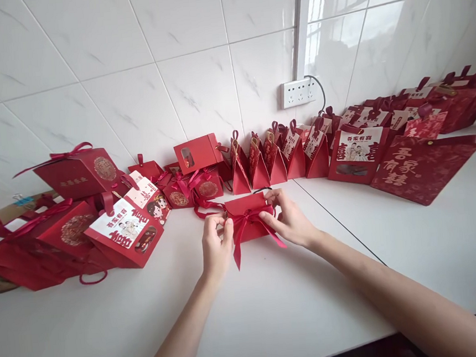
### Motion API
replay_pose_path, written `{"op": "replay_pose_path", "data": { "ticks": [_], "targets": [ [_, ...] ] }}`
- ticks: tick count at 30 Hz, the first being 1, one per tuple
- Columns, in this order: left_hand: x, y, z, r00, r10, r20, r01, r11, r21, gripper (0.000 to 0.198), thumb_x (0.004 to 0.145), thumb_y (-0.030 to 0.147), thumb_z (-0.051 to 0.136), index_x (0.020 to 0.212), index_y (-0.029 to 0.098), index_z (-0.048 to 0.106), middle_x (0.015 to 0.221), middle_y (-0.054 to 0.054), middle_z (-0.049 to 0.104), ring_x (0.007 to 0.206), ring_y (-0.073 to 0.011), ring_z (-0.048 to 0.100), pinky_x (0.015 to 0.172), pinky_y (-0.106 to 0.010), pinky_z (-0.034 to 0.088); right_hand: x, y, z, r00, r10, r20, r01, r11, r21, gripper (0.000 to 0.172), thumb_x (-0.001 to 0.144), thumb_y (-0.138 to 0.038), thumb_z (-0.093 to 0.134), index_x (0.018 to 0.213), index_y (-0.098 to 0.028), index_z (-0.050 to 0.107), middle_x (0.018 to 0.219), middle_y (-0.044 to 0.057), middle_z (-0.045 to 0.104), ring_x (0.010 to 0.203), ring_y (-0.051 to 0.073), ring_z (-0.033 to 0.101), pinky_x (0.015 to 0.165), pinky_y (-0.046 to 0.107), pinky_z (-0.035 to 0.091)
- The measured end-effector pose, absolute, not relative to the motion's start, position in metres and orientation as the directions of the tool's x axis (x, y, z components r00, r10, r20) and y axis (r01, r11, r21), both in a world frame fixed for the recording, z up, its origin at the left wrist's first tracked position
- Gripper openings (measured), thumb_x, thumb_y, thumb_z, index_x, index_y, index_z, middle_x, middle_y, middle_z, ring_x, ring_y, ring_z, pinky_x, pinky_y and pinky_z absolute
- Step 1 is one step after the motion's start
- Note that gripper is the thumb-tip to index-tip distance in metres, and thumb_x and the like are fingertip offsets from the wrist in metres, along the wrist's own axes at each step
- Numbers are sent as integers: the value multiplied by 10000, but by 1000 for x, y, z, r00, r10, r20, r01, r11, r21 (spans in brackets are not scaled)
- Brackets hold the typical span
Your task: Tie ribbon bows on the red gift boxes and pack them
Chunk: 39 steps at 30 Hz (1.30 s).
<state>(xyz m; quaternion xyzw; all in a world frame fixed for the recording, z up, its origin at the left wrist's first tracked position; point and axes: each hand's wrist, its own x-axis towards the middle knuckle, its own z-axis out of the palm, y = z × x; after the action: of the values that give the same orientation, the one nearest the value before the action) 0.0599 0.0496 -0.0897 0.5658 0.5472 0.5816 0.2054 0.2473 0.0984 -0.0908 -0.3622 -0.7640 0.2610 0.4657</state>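
Note:
A small red gift box (246, 204) stands on the white table between my hands. A dark red ribbon (247, 217) is tied around it in a bow, with its tails hanging over the front. My left hand (217, 242) pinches the box at its left edge, where the ribbon passes. Around the right side, my right hand (289, 218) grips the box, its thumb on the front by the bow and its fingers at the top and back. What lies behind the box is partly hidden.
Red gift boxes (75, 226) are piled at the left. Triangular boxes (257, 163) line the tiled wall, and bags (424, 168) crowd the right. A power strip (298, 93) is on the wall. The white table (291, 307) has a dark seam and a front edge.

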Motion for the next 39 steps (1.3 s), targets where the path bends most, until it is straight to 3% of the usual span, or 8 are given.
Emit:
{"op": "replay_pose_path", "data": {
  "ticks": [6,16,24,28,32,35,37,39],
  "targets": [
    [58,53,-92,-271,852,448,378,-334,863,258,822,439,542,751,212,441,898,-41,582,852,-162,592,721,-273,523,250,102,-92,-518,682,516,320,714,-623,1068,648,-613,738,1447,-200,162,1456,240,243,1264,388,420,816,473,544],
    [53,51,-91,-186,882,433,343,-355,870,541,826,442,585,1308,255,426,1380,-110,489,1176,-227,554,893,-336,516,250,100,-91,-587,658,472,329,726,-604,1082,721,-404,709,1516,-227,-3,1481,215,249,1280,386,440,927,507,509],
    [53,52,-94,-93,883,461,396,-392,830,550,843,384,576,1346,212,436,1405,-130,485,1277,-246,490,1052,-388,427,255,98,-94,-610,637,471,392,759,-520,1169,681,-412,756,1517,-261,-47,1498,208,229,1253,391,478,888,485,535],
    [30,35,-83,-40,819,573,588,-444,676,438,866,325,544,1288,225,485,1376,-133,502,1287,-254,478,1048,-412,435,258,101,-101,-540,649,536,438,760,-480,1006,764,-451,676,1514,-303,21,1430,184,330,1161,357,557,779,432,570],
    [-38,-20,-79,-199,606,770,820,-327,470,383,860,250,530,1237,229,467,1292,-146,521,1208,-255,524,947,-404,497,259,106,-107,-515,647,563,472,762,-444,935,785,-493,635,1511,-326,70,1308,186,441,984,333,636,654,388,578],
    [-103,-86,-78,-500,121,857,856,-78,511,535,824,250,533,1303,217,298,1302,-165,451,1085,-251,578,855,-428,529,258,106,-110,-505,655,563,487,754,-441,912,779,-512,624,1502,-366,88,1314,183,447,933,346,644,589,394,574],
    [-144,-128,-75,-467,-211,859,863,104,495,747,711,243,611,1344,184,219,1398,-177,322,1315,-337,363,1063,-557,347,256,105,-111,-504,661,556,483,750,-453,892,778,-513,620,1490,-408,93,1328,170,439,887,345,654,571,410,574],
    [-178,-160,-72,-443,-280,852,821,256,511,833,640,222,636,1364,171,227,1484,-160,206,1406,-400,160,1142,-587,176,254,104,-110,-500,668,551,468,744,-477,871,780,-512,609,1477,-439,93,1329,164,431,794,325,662,565,432,574]
  ]
}}
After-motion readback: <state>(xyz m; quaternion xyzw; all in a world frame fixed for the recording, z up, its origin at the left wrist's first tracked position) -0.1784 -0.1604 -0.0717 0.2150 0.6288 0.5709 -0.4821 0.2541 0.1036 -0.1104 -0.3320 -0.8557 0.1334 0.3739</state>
